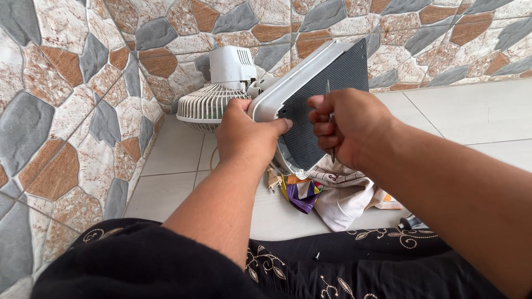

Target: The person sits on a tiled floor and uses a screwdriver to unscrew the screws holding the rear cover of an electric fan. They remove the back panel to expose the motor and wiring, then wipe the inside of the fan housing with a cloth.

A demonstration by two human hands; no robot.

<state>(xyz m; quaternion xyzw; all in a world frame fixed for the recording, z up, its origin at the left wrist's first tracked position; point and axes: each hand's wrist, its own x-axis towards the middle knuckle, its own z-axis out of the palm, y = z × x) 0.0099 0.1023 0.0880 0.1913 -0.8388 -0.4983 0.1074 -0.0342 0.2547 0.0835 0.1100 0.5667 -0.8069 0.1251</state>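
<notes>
On the floor, corner of stone-pattern wall: I see a white fan (221,91) lying tipped over, grille (206,105) facing down-left, base plate (316,99) lifted toward me.
Left hand: my left hand (244,133) clamps the near edge of the base plate, thumb over the dark underside, fingers wrapped round the white rim.
Right hand: my right hand (349,127) is curled tight around a thin metal tool (329,119), probably a screwdriver; tip is hidden, so I can't say what it meets.
Base plate position: off the tiles, between both hands, touching the left, just beside the right.
Orientation: dark perforated face points toward me and right; long axis runs from lower left by the plug up to the top-right corner, steeply tilted.
Progress: fan is down and base exposed, tool in hand; one small dark screw (316,256) sits on my lap, so I judge some fastening is out. Base is attached, rest left.
Nearby: plug (272,180), crumpled cloth (338,196) under the base, tiled floor (471,111).
</notes>
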